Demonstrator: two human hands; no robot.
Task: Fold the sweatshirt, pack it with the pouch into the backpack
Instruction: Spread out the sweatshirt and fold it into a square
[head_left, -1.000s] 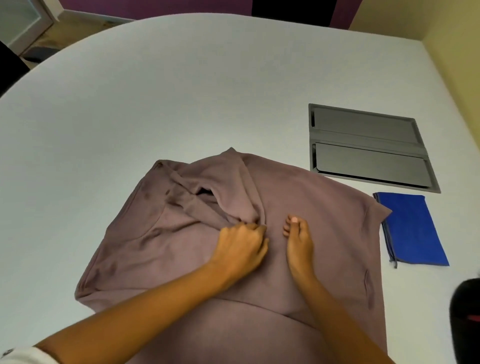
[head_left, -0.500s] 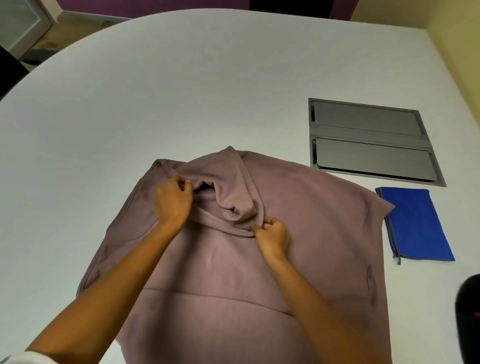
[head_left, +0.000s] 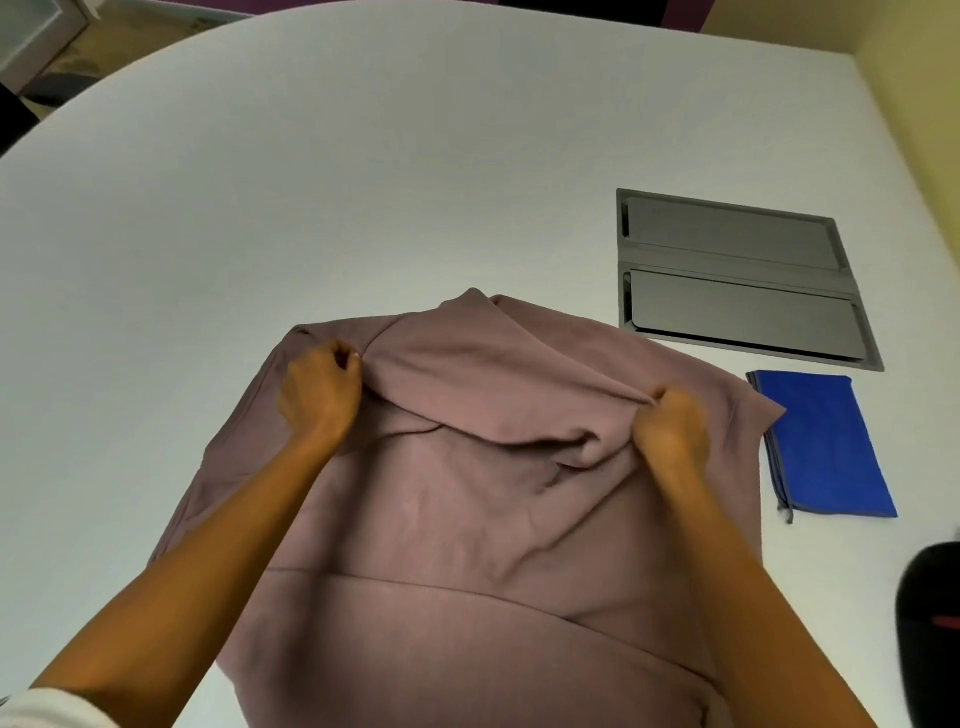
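A mauve sweatshirt (head_left: 467, 519) lies spread on the white table (head_left: 311, 182), its near part running off the bottom of the view. My left hand (head_left: 319, 395) pinches the cloth near the upper left corner. My right hand (head_left: 672, 428) pinches it near the upper right, and a fold of fabric is stretched between the two hands. A flat blue pouch (head_left: 826, 447) lies on the table just right of the sweatshirt. At the right edge shows a dark rounded shape with a red mark, likely the backpack (head_left: 930, 623), mostly cut off.
A grey metal hatch with two flaps (head_left: 737, 275) is set into the table beyond the pouch. A yellow wall (head_left: 919, 104) runs along the right side. The table's curved far edge meets floor at the upper left.
My hands have moved apart while gripping the fabric. The right hand went right, the left stayed near the upper left corner. The bunched fold between them has been pulled out wide.
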